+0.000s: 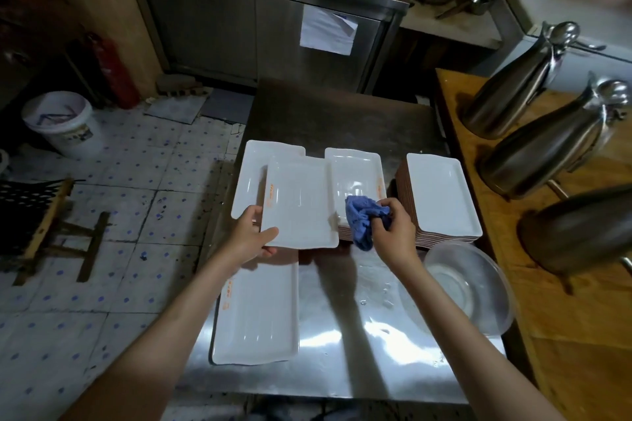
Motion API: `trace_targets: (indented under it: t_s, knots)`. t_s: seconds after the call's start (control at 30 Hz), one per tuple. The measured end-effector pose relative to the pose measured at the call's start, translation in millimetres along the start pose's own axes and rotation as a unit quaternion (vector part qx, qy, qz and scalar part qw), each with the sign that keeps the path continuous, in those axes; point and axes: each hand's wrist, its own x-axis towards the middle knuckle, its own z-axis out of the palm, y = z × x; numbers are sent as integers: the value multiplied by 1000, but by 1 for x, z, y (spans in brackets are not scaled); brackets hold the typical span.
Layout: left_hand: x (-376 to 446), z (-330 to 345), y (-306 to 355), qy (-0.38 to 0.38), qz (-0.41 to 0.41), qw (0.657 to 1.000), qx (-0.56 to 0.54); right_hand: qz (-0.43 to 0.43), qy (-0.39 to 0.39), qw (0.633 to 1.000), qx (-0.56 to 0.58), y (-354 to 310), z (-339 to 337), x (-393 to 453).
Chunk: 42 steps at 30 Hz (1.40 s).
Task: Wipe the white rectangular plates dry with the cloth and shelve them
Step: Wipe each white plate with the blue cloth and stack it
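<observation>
My left hand (253, 232) grips the near left corner of a white rectangular plate (299, 202), held above the steel table (342, 335). My right hand (393, 225) holds a bunched blue cloth (360, 219) just right of that plate. Under the held plate's left side lies another white plate (251, 178). A wet-looking plate (355, 178) tops a stack behind the cloth. A taller stack of plates (441, 195) stands at the right. One more plate (256, 314) lies at the table's near left.
A clear glass dish (472, 287) sits at the table's right edge. Three steel jugs (547, 147) stand on the wooden counter (561, 335) to the right. Water drops lie on the table near the dish. A white bucket (61, 123) and a wooden stool (58, 232) stand on the tiled floor, left.
</observation>
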Motion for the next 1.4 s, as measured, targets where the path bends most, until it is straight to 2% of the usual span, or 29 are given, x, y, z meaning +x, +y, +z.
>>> trace_targets:
  t_s: [0.6,0.97,1.4]
  knots:
    - [-27,148,14,-86,-23,994,-67,0,20,1000,-19,63,-125,9]
    - [-34,204,14,-126,-27,990,-55,7,7,1000,-12,93,-171,16]
    - [-39,246,19,-120,-3,992,-46,36,18,999,-7,111,-204,8]
